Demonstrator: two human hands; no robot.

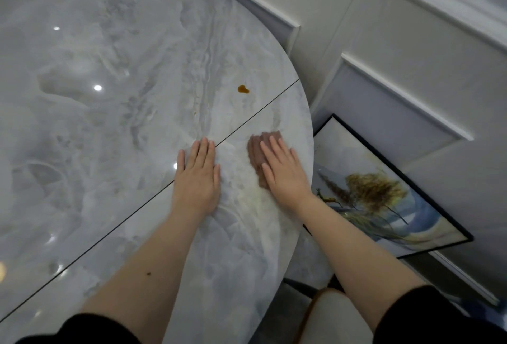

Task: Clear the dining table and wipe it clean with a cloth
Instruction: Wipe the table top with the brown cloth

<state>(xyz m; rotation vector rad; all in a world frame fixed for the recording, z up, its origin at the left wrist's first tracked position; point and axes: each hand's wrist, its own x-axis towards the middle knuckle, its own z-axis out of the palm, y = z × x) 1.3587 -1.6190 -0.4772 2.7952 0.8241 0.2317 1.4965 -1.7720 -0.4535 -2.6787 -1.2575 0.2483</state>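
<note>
hands: left [199, 173] flat, fingers straight | right [282, 168] flat, fingers straight | forearms bare, extended

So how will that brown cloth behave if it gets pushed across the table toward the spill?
The cloth looks soft and floppy, likely bunching unless the flat right hand presses it. The glossy table should let it slide easily.

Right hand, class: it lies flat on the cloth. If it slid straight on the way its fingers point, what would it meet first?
The right hand presses the cloth flat, fingers pointing up-left. Bare table lies ahead, then probably the brown stain, though the line may pass just beside it.
</note>
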